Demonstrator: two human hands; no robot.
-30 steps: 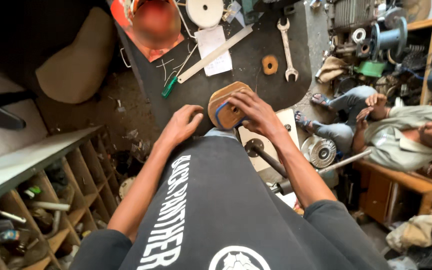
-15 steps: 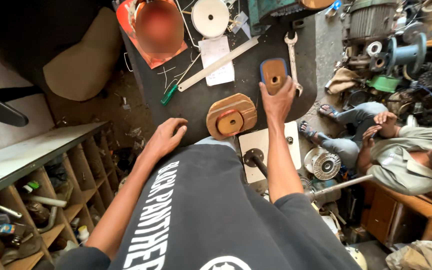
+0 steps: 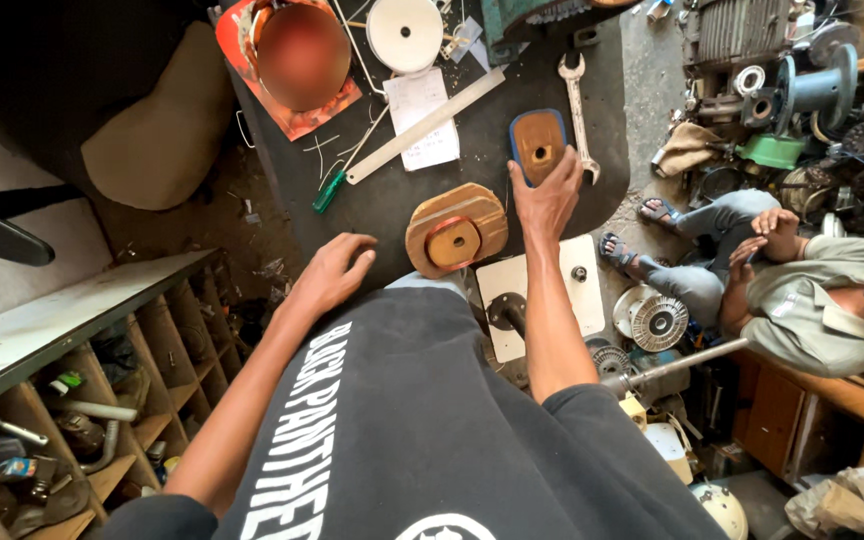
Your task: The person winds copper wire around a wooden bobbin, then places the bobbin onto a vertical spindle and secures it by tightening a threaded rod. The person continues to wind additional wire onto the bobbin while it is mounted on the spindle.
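Between your right hand and left hand, the wooden coil former blocks the near bench edge. Beyond it you have bare dark benchtop, hemmed by a ruler, a green screwdriver and a spanner.

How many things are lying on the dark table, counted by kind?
Wooden blocks: 2 (big one, small blue-edged one under the right hand)
Spanner: 1
Ruler: 1
White disc: 1
Paper sheet: 1
Green-handled screwdriver: 1
Total: 7
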